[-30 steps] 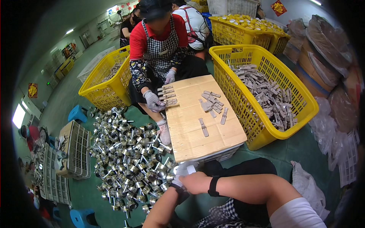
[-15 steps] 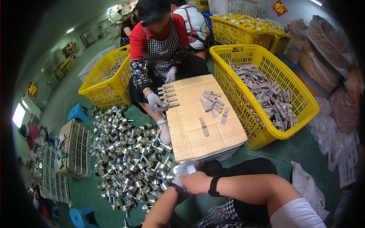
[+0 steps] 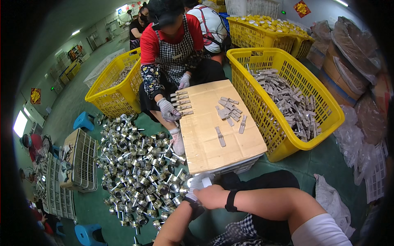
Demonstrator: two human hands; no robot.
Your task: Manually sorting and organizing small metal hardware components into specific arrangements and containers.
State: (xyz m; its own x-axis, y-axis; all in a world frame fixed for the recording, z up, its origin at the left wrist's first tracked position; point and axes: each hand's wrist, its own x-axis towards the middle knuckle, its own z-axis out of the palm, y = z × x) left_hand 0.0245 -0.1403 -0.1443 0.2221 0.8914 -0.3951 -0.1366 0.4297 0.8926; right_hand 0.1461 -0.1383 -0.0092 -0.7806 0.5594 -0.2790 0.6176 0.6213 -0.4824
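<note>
My left hand (image 3: 197,183), in a light grey glove, is curled close to the near edge of the cardboard-topped work surface (image 3: 201,151). My bare right hand (image 3: 211,197), with a black band at the wrist, is closed against the left one. A small white thing (image 3: 206,182) shows between them; its kind is unclear, and the fingertips are largely hidden. On the cardboard lie several flat grey metal clips (image 3: 230,110), with one clip (image 3: 220,136) nearer me. Across from me a co-worker's gloved hand (image 3: 167,110) touches a row of clips (image 3: 180,100) at the left edge.
A heap of metal cups with stems (image 3: 141,172) covers the floor to my left. At the right stands a yellow basket (image 3: 283,133) full of clips; another yellow basket (image 3: 113,97) is at the far left. A white sack (image 3: 333,205) and blue stools (image 3: 87,234) sit nearby.
My hands have stayed in nearly the same place, pressed together. A person at the back left has raised their head into view. The clips look unmoved.
</note>
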